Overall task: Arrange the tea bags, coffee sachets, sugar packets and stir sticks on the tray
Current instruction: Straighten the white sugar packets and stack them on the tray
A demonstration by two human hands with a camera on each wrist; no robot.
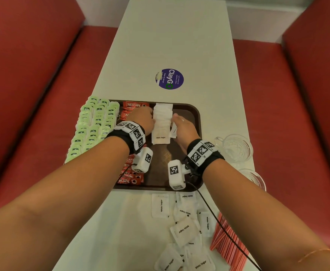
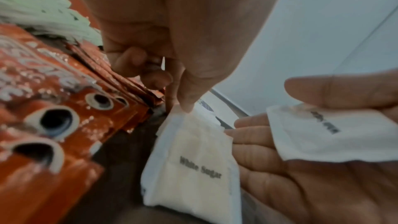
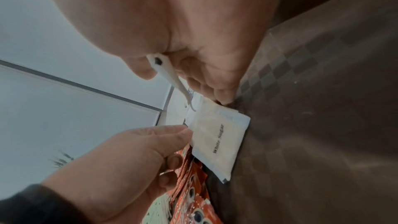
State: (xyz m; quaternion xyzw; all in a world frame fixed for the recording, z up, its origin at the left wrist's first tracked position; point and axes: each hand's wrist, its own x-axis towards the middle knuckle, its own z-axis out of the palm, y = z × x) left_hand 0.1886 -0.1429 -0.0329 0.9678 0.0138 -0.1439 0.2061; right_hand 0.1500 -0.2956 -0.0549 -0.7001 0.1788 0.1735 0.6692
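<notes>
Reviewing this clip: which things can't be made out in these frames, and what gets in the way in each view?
- Head view: middle of the coffee sachets row, hidden by the left hand and its wrist camera.
- Head view: stir sticks run off the bottom edge, so no count.
- Left wrist view: print on the loose sugar packet in the right hand is blurred.
- Right wrist view: same packet seen edge-on.
</notes>
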